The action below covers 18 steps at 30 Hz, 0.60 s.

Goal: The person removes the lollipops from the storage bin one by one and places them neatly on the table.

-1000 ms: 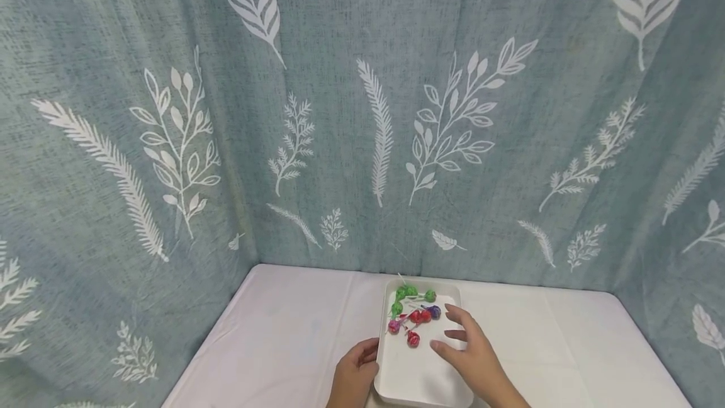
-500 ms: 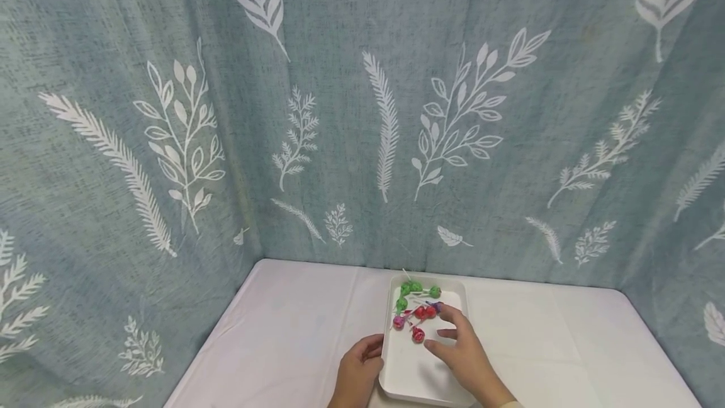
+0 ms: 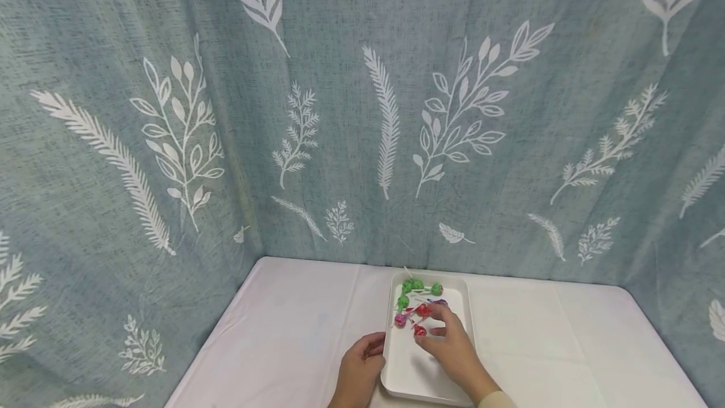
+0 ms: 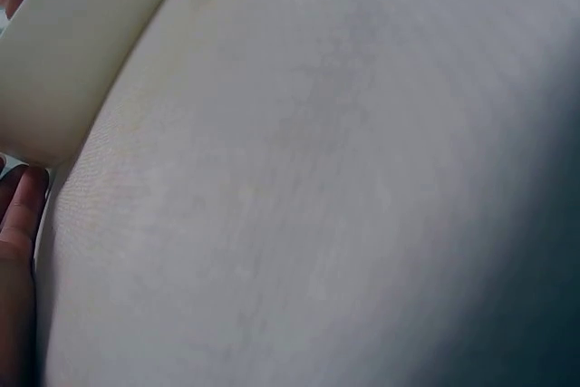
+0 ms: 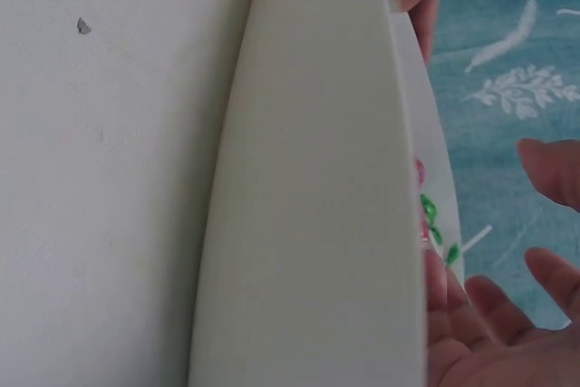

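Note:
A white rectangular tray (image 3: 413,383) holds several wrapped lollipops toward its far half. Green lollipops (image 3: 417,284) lie at the far end, and a pink lollipop (image 3: 400,320) rests near the left wall. Over the tray, my right hand (image 3: 450,345) has its thumb and fingers apart. Its index fingertip is above a red lollipop (image 3: 423,311); its thumb is close to another red lollipop (image 3: 420,330), and contact cannot be told. Fingers partly cover a dark blue lollipop (image 3: 440,302). My left hand (image 3: 359,367) grips the tray's left side, its thumb at the wall.
The tray stands on a white-covered table (image 3: 306,313), near its front middle. A blue-green curtain (image 3: 340,112) with white leaf prints surrounds the table at the back and sides. In the right wrist view the tray's outer wall (image 5: 308,178) blocks most of the inside.
My right hand has moved left and inward from the tray's right side to the red lollipops, now partly covering the dark blue one. My left hand stays at the tray's side.

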Motion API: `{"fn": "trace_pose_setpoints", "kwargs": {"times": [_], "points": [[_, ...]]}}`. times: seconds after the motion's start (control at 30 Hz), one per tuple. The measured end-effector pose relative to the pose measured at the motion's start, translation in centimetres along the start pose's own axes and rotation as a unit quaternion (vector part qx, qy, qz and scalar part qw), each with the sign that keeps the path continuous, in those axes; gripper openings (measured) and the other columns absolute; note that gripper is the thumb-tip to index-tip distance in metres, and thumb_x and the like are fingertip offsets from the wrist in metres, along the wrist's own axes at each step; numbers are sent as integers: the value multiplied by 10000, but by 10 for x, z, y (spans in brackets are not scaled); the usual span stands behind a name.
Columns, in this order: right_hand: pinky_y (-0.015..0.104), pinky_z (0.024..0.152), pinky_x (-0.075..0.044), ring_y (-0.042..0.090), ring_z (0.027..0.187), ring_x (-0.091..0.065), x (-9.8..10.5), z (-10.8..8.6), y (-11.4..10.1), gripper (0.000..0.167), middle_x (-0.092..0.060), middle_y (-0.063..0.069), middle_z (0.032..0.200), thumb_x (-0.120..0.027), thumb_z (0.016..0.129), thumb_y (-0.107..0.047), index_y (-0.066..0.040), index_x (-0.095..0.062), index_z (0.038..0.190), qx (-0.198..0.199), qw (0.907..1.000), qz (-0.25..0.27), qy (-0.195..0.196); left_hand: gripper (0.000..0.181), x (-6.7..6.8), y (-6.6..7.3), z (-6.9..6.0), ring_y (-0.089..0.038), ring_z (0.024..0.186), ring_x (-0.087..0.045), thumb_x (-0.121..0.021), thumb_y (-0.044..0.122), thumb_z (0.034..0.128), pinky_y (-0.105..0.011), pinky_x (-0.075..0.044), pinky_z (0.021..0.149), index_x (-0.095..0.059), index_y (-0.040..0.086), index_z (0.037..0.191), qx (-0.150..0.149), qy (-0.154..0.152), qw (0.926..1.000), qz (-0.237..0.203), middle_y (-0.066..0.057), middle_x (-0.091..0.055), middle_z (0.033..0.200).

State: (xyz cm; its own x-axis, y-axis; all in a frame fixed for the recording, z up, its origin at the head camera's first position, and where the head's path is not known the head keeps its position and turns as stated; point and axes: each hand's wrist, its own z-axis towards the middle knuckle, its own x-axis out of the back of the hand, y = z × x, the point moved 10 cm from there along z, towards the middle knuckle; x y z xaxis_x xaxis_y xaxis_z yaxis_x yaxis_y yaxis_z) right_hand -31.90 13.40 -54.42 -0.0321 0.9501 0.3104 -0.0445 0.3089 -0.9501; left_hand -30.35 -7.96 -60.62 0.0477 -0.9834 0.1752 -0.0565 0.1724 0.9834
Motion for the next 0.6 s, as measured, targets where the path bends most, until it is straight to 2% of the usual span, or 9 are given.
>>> {"fn": "trace_pose_setpoints", "kwargs": {"times": [0.17,0.33,0.5,0.6], "points": [[457,836,-620,394,1129,-663,-6,4,6,658,-561,292,1430,-846,907,-56,76,-531,1470,39,10000,-31,-56,498,-2,2,-2,-246,1131,-731,-665,34,827,-458,-583,991,-723,0,1321,-80,-43,10000,9,-67,-770,1199],[425,775,-617,328,1042,-672,-8,7,10,585,-587,277,1362,-845,914,-67,62,-572,1415,29,9995,-315,-2,500,-2,6,-3,-241,1134,-729,-659,36,834,-431,-586,984,-716,-2,1330,-167,-84,9998,45,-75,-766,1215],[429,827,-586,264,989,-653,-11,11,20,497,-631,193,1248,-857,904,-86,37,-641,1333,-66,9972,-730,137,493,-2,6,-4,-251,1146,-725,-656,36,844,-428,-588,981,-710,-7,1332,-126,-116,9998,48,-85,-759,1232],[372,801,-546,206,940,-609,-15,14,28,426,-624,108,1153,-865,892,-85,8,-693,1270,-96,9941,-1043,271,492,-2,6,-4,-262,1157,-724,-652,37,845,-444,-587,988,-708,-6,1333,-105,-99,9999,70,-93,-754,1248]]}}
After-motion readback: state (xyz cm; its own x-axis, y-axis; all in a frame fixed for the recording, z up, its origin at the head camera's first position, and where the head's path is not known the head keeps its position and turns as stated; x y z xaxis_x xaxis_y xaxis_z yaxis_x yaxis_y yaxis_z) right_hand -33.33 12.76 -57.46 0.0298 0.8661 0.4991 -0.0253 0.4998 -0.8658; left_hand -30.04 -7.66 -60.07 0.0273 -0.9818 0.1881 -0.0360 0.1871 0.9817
